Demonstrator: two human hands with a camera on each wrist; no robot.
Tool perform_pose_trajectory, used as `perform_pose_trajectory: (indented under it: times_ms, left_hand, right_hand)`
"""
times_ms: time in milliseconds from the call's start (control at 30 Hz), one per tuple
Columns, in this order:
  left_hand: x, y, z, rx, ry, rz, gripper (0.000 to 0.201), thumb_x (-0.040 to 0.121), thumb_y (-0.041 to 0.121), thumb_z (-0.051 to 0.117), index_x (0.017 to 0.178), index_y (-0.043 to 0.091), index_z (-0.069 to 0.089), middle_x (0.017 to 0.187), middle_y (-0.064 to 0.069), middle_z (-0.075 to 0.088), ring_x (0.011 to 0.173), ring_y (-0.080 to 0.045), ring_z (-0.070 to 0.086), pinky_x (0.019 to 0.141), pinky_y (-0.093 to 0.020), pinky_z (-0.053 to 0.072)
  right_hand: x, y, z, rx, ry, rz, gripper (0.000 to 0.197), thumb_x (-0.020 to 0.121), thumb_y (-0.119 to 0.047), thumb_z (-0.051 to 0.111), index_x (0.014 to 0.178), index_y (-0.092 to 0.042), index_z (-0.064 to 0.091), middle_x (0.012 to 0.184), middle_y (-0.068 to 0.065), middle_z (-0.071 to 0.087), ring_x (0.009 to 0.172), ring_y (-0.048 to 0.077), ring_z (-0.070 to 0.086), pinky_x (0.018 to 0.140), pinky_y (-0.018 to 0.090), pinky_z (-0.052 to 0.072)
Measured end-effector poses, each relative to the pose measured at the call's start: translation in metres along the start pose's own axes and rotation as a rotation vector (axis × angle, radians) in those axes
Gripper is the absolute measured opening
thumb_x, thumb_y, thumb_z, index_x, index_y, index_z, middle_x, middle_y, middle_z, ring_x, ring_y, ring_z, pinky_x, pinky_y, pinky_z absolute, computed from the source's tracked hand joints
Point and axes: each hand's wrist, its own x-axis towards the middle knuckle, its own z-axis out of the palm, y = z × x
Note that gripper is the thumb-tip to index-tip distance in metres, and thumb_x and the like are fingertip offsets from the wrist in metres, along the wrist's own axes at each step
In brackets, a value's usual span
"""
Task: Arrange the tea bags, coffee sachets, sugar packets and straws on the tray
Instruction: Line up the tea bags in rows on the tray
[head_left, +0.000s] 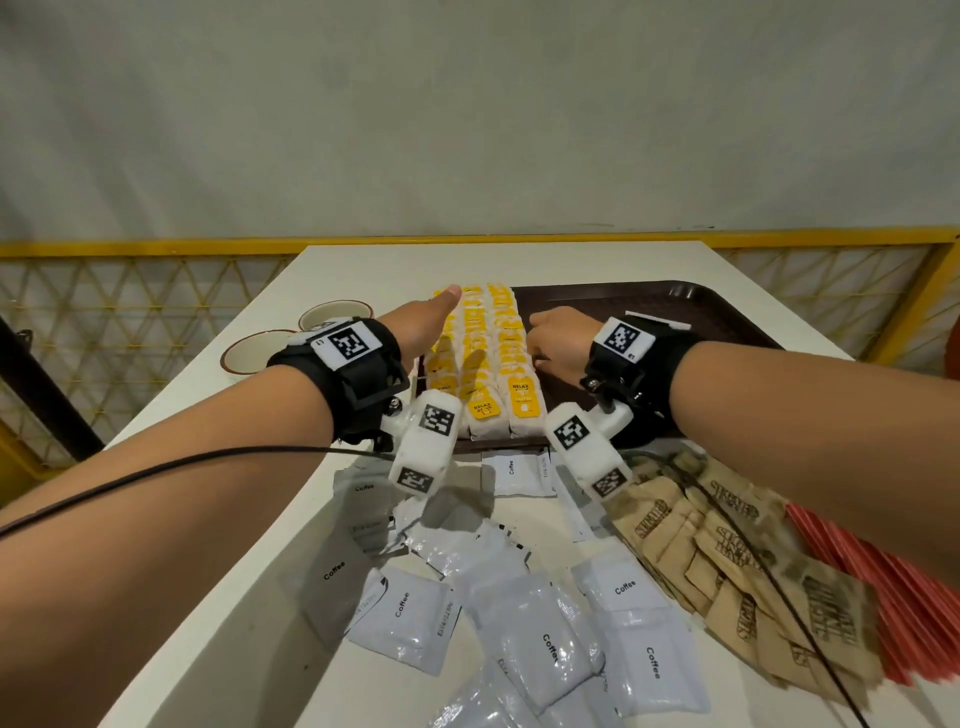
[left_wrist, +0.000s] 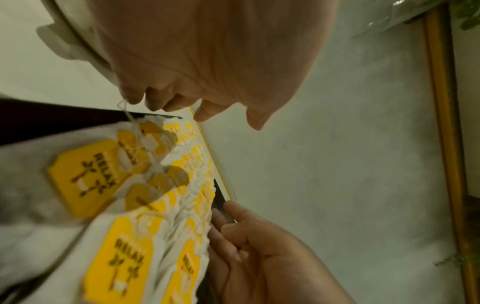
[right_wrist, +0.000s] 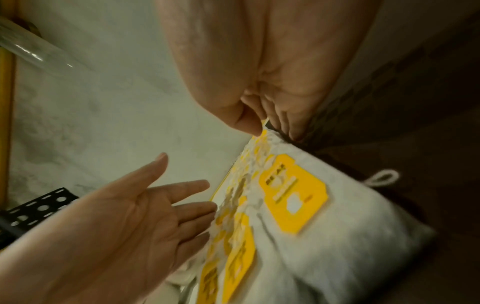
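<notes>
Head view: your left hand (head_left: 428, 325) lies flat along the left flank of the tea bags (head_left: 480, 353), fingers straight and together, thumb tip up at the far end. Your right hand (head_left: 558, 340) sits on the right flank with its fingers curled under; whether it pinches anything can't be told from here. The bags stand in three rows at the left end of the dark tray (head_left: 691, 317), long axis running away from you, so both hands bracket the block side to side. Coffee sachets (head_left: 524, 613) lie loose on the white table (head_left: 249, 587), nearer you than the tray. Sugar packets (head_left: 727, 561) are piled to their right, red straws (head_left: 893, 587) at the far right edge. All three sit closer to your right hand. Two cups (head_left: 260, 351) stand left of the tray.

Left wrist view: left fingers loosely bent, apart, over the bags' tags and strings; a string touches one fingertip, no clear grip. Right fingers press the row's far side.

Right wrist view: right thumb and fingers close together at the row's top corner, possibly pinching a tag; left hand open, fingers spread, tips touching the row.

Judgement: squaring the rows comes first, then sachets beside them.
</notes>
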Motion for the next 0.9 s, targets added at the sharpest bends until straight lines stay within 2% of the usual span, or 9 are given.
perform_pose_trajectory:
  times_ms: [167, 367, 500, 567, 600, 633, 700, 800, 900]
  left_hand:
    - [0.013, 0.004, -0.007, -0.051, -0.027, -0.006, 0.076, 0.095, 0.063, 0.020, 0.151, 0.012, 0.017, 0.157, -0.011, 0.017, 0.144, -0.030, 0.018, 0.117, -0.046, 0.016]
    - [0.023, 0.008, -0.005, -0.016, -0.050, -0.009, 0.075, 0.096, 0.062, 0.020, 0.151, 0.011, 0.015, 0.157, -0.013, 0.017, 0.145, -0.030, 0.017, 0.115, -0.044, 0.016]
    - [0.019, 0.007, -0.007, 0.050, -0.019, 0.016, 0.076, 0.095, 0.063, 0.022, 0.149, 0.010, 0.023, 0.156, -0.013, 0.023, 0.143, -0.029, 0.023, 0.116, -0.043, 0.018]
    - [0.011, 0.003, -0.011, 0.065, 0.007, 0.031, 0.075, 0.094, 0.064, 0.024, 0.148, 0.012, 0.027, 0.155, -0.012, 0.026, 0.142, -0.028, 0.025, 0.115, -0.042, 0.020]
    - [0.005, 0.000, -0.012, 0.065, 0.007, 0.038, 0.074, 0.094, 0.064, 0.025, 0.149, 0.014, 0.028, 0.155, -0.010, 0.027, 0.142, -0.027, 0.026, 0.114, -0.042, 0.020]
    - [-0.001, -0.003, -0.014, 0.059, -0.003, 0.049, 0.071, 0.095, 0.062, 0.027, 0.149, 0.016, 0.029, 0.155, -0.008, 0.027, 0.142, -0.026, 0.026, 0.113, -0.040, 0.021]
    - [-0.016, -0.012, -0.015, 0.050, -0.045, 0.073, 0.062, 0.097, 0.054, 0.034, 0.147, 0.018, 0.031, 0.154, -0.004, 0.028, 0.141, -0.022, 0.027, 0.111, -0.035, 0.023]
    - [-0.030, -0.024, -0.013, 0.083, -0.064, 0.138, 0.048, 0.098, 0.036, 0.046, 0.141, 0.015, 0.042, 0.148, -0.002, 0.039, 0.136, -0.017, 0.034, 0.104, -0.026, 0.027]
    - [-0.032, -0.027, -0.012, 0.271, -0.029, 0.215, 0.037, 0.096, 0.027, 0.053, 0.130, 0.013, 0.055, 0.139, -0.003, 0.050, 0.127, -0.017, 0.045, 0.101, -0.026, 0.033]
  right_hand:
    - [0.020, 0.001, 0.003, -0.017, -0.014, -0.011, 0.027, 0.097, -0.015, 0.049, 0.119, -0.003, 0.058, 0.122, 0.013, 0.058, 0.111, 0.029, 0.056, 0.089, 0.032, 0.042]
    - [0.026, 0.001, 0.005, 0.213, 0.068, 0.042, 0.025, 0.095, -0.015, 0.052, 0.115, -0.002, 0.061, 0.118, 0.014, 0.060, 0.108, 0.029, 0.057, 0.091, 0.034, 0.046]
    - [0.013, 0.003, -0.003, 0.366, 0.074, 0.114, 0.025, 0.097, -0.015, 0.049, 0.115, -0.001, 0.059, 0.121, 0.015, 0.057, 0.111, 0.029, 0.055, 0.090, 0.033, 0.041]
    - [0.000, 0.006, -0.005, 0.470, 0.055, 0.113, 0.020, 0.097, -0.014, 0.047, 0.108, -0.002, 0.060, 0.114, 0.013, 0.057, 0.106, 0.027, 0.056, 0.094, 0.033, 0.042]
    - [-0.007, 0.006, -0.006, 0.613, 0.021, 0.118, 0.014, 0.097, -0.010, 0.047, 0.102, -0.006, 0.059, 0.106, 0.011, 0.058, 0.098, 0.026, 0.058, 0.097, 0.036, 0.044]
    - [-0.017, 0.006, -0.005, 0.802, -0.027, 0.134, 0.012, 0.096, -0.005, 0.046, 0.097, -0.011, 0.056, 0.097, 0.008, 0.056, 0.089, 0.023, 0.058, 0.096, 0.040, 0.047]
    - [-0.035, 0.005, 0.000, 1.126, -0.074, 0.223, 0.019, 0.093, 0.004, 0.046, 0.102, -0.013, 0.051, 0.090, 0.008, 0.053, 0.082, 0.019, 0.055, 0.084, 0.038, 0.051]
    - [-0.053, 0.004, 0.012, 1.238, -0.185, 0.265, 0.022, 0.092, 0.007, 0.048, 0.104, -0.012, 0.048, 0.093, 0.014, 0.058, 0.075, 0.020, 0.061, 0.076, 0.036, 0.054]
    - [-0.056, 0.001, 0.010, 1.268, -0.156, 0.286, 0.021, 0.092, 0.007, 0.048, 0.103, -0.011, 0.049, 0.086, 0.012, 0.058, 0.068, 0.019, 0.061, 0.077, 0.036, 0.054]
